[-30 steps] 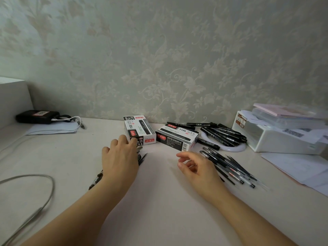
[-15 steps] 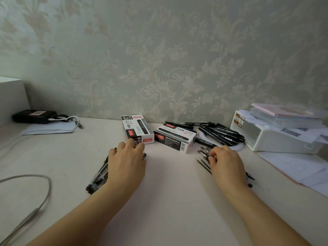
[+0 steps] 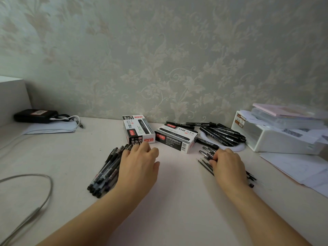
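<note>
**Both grips down on two piles of black pens**

The left grip (image 3: 140,167) lies palm down on the bench (image 3: 174,201), fingers spread and only lightly bent, thumb out to its right side. It clamps nothing. It presses on the left pile of pens (image 3: 106,171), which sits under its fingers and fans out to its left. These pens lie side by side as a loose bundle. Their long axis slants from the near left, where a row of dark ends lines up, to the far right, where the other ends run beneath the fingertips. Just beyond those fingertips stands an upright pen box (image 3: 138,129), touching or nearly touching the bundle.

The right grip (image 3: 229,164) also rests palm down, its fingers bent over the right pile of pens (image 3: 206,155). Whether the fingers close around any pen is hidden under the hand, so its hold cannot be told. This pile lies under and to the left of the grip, slanting the opposite way: thin ends point far left, and the other ends stick out behind the wrist at the near right.

A second pen box (image 3: 177,138) lies flat beyond the gap between the grips. Beyond the right grip, markers (image 3: 223,134) are heaped on a white ring.
</note>
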`<control>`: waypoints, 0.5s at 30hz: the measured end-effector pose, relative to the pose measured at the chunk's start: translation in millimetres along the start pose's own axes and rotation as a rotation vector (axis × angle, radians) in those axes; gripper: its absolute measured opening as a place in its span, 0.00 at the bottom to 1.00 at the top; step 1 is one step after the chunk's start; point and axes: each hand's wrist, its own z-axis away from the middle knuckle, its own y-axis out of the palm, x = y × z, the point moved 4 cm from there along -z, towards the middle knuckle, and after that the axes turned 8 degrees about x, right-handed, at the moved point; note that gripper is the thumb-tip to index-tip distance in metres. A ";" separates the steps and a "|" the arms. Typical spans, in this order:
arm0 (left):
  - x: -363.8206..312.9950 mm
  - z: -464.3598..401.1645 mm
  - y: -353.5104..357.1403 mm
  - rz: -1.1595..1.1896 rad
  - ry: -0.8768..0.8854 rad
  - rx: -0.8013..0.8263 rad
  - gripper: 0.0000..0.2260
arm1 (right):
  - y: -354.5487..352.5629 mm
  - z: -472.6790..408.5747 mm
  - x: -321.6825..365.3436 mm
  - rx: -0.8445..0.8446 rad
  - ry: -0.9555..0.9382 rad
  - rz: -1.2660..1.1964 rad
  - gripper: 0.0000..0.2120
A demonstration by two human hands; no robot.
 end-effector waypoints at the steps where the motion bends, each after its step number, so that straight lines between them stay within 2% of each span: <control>1: -2.1 1.3 0.4 0.015 0.019 -0.002 0.11 | -0.5 0.2 0.4 0.001 0.006 0.004 0.11; 12: -11.3 3.9 2.6 0.085 0.115 0.003 0.10 | -2.6 3.6 10.9 -0.015 -0.013 0.033 0.10; 15: -11.9 3.7 1.6 0.111 0.126 -0.016 0.10 | -12.2 6.1 14.2 -0.103 -0.071 0.000 0.09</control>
